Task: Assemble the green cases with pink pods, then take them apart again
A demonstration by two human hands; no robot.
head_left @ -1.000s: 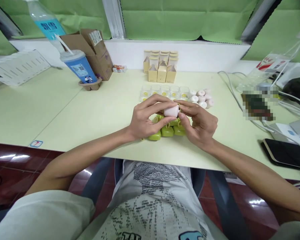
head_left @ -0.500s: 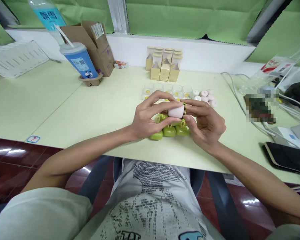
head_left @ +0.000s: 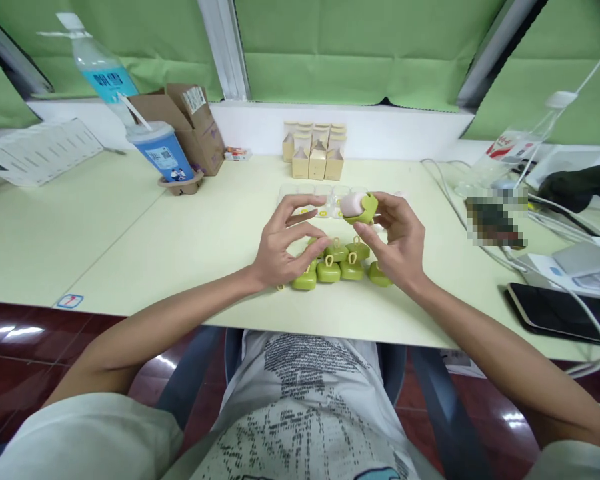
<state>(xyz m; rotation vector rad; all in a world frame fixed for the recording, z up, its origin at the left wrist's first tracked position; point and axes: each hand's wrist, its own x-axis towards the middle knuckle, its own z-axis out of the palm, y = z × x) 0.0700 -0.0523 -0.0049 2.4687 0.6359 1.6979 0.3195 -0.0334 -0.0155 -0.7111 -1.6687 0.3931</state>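
My right hand [head_left: 397, 240] pinches a small pink piece seated in a green case [head_left: 359, 206], lifted a little above the desk. My left hand [head_left: 285, 243] hovers just left of it with fingers curled and apart, holding nothing, its fingertips close to a cluster of several green cases with loops [head_left: 337, 263] lying on the desk below. Behind the hands sits a row of clear trays [head_left: 310, 199] with yellow dots.
Small cream cartons [head_left: 313, 150] stand at the back of the pale green desk [head_left: 155, 240]. A blue cup [head_left: 163, 153], a water bottle [head_left: 100, 67] and a brown box [head_left: 190, 123] stand at the left. Cables, a black phone [head_left: 563, 313] and another bottle lie at the right.
My left hand has let go of the pink piece, which now sits in a green case held by my right hand alone. The right hand has risen slightly.
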